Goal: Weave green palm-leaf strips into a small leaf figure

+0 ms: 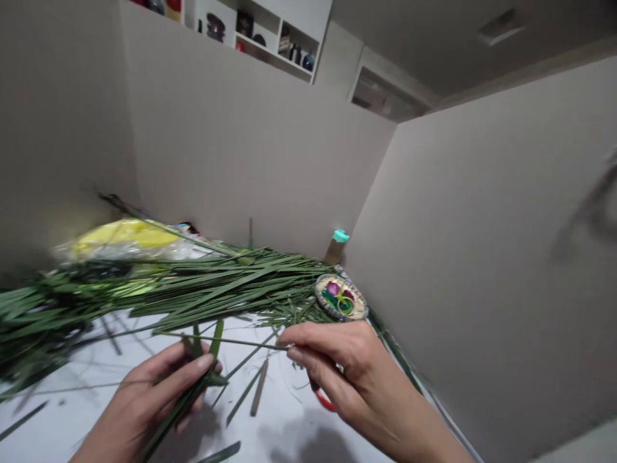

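My left hand (164,382) is closed around a small bundle of folded green leaf strips (208,379), the thumb pressing on top. Short strip ends stick up above the thumb, and the longer part hangs down toward the lower edge. My right hand (332,366) pinches the end of a thin green leaf strip (241,343) between thumb and forefinger. That strip runs nearly level across to the left hand, passing behind the upright ends. Part of a red loop (324,401), perhaps a scissors handle, shows behind the right hand.
Long green leaves (231,276) lie heaped across the white table (284,424). At their right end sits a woven basket (319,296) with colourful contents. Behind stand a bottle with a turquoise cap (340,236) and a yellow plastic bag (128,236). Loose leaf scraps (259,388) lie near my hands.
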The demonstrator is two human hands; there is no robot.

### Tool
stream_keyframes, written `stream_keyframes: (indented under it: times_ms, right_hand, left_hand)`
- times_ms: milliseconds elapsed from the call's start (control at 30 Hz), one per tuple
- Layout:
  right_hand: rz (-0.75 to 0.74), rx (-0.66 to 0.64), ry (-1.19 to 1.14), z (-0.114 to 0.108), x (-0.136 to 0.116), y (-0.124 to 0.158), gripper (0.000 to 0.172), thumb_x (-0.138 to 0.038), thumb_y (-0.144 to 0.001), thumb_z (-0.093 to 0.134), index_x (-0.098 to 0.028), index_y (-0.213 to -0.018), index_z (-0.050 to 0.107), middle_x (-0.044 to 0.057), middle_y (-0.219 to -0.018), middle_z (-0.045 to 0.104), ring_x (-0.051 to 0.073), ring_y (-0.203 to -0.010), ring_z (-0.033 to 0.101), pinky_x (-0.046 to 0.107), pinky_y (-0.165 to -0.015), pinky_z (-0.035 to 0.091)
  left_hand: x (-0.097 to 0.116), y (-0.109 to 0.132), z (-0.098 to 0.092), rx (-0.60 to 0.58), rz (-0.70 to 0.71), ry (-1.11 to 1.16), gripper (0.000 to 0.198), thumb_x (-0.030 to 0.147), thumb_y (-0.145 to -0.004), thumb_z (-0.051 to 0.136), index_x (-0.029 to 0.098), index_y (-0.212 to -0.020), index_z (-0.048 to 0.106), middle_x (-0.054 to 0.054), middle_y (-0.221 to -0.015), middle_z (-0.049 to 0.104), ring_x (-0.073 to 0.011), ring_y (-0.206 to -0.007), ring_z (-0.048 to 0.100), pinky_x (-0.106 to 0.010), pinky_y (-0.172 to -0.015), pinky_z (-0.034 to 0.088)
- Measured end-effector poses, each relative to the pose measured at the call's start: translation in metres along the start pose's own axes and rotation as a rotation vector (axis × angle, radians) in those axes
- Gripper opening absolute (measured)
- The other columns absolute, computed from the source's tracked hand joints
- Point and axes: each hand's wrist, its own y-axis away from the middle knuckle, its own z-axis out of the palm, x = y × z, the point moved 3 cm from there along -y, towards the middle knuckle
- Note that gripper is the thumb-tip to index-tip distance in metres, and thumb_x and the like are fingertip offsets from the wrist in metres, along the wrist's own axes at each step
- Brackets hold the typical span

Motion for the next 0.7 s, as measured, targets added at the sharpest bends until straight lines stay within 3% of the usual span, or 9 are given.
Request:
stream_keyframes:
  times_ms: [33, 167, 367, 500, 700]
  right_hand:
    - [0.039, -0.045, -0.027, 0.009, -0.002, 0.000, 0.019, -0.018, -0.104, 0.060, -0.019, -0.099, 0.078, -0.007, -0.064, 0.062, 0.007, -0.053, 0.053, 0.017, -0.055, 0.042]
    - [0.146, -0.170, -0.084, 0.023, -0.010, 0.000, 0.024, -0.019, -0.104, 0.054, -0.021, -0.090, 0.073, -0.006, -0.068, 0.062, 0.008, -0.060, 0.055, 0.018, -0.060, 0.042]
    - [0.150, -0.109, 0.004, 0.030, -0.013, 0.003, 0.020, -0.015, -0.098, 0.057, -0.025, -0.085, 0.068, -0.007, -0.076, 0.070, 0.009, -0.065, 0.064, 0.020, -0.066, 0.047]
    - [0.141, -0.095, 0.019, 0.032, -0.003, 0.009, 0.025, -0.017, -0.099, 0.054, -0.026, -0.081, 0.069, -0.007, -0.070, 0.068, 0.011, -0.061, 0.064, 0.022, -0.061, 0.047]
    - [0.163, -0.138, 0.156, 0.034, 0.018, 0.024, 0.020, -0.016, -0.100, 0.053, -0.027, -0.088, 0.065, -0.005, -0.081, 0.067, 0.012, -0.068, 0.064, 0.024, -0.062, 0.047]
  left_hand:
    - [0.007, 0.005, -0.001, -0.002, 0.030, 0.018, 0.056, 0.051, -0.031, 0.106, 0.021, -0.071, 0.082, 0.002, -0.073, 0.072, -0.0117, -0.063, 0.061, -0.016, -0.056, 0.058]
    - [0.016, 0.021, -0.005, -0.006, 0.043, 0.035, 0.051, 0.050, -0.040, 0.104, 0.022, -0.075, 0.079, 0.001, -0.070, 0.072, -0.0112, -0.058, 0.056, -0.014, -0.051, 0.053]
    - [0.011, 0.031, -0.016, 0.071, 0.028, 0.054, 0.057, 0.051, -0.046, 0.104, 0.027, -0.092, 0.079, -0.002, -0.091, 0.082, -0.0155, -0.073, 0.068, -0.013, -0.055, 0.055]
    - [0.012, 0.035, -0.020, 0.048, 0.077, 0.050, 0.048, 0.048, -0.055, 0.101, 0.028, -0.092, 0.078, 0.001, -0.084, 0.079, -0.0100, -0.061, 0.058, -0.012, -0.052, 0.052]
    - [0.016, 0.036, -0.017, 0.028, 0.122, -0.008, 0.041, 0.050, -0.063, 0.097, 0.026, -0.091, 0.080, 0.000, -0.082, 0.077, -0.0113, -0.062, 0.060, -0.012, -0.050, 0.051]
